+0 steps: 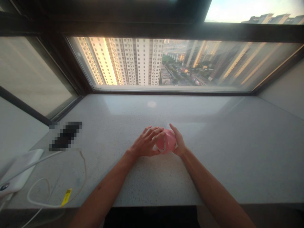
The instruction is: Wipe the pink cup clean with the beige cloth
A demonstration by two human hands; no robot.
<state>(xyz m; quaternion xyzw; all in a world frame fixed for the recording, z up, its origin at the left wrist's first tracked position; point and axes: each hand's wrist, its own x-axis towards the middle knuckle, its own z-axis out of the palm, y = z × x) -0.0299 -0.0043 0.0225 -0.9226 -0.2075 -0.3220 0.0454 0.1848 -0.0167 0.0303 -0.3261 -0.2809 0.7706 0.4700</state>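
A rounded pink object (170,141) with a pale-rimmed opening or band on its left side is held between both hands, over the middle of the grey speckled sill. My left hand (149,142) wraps round its left side, fingers over the top and thumb below. On the right side, my right hand (179,141) grips it, with one finger sticking up and the others hidden behind the object. What exactly the pink object is, I cannot tell.
The speckled sill (225,152) runs up to a window frame (166,92). At the left lie a pixelated dark item (66,136), a white device (21,171) and a looped white cable (85,171) with a yellow tag (66,197).
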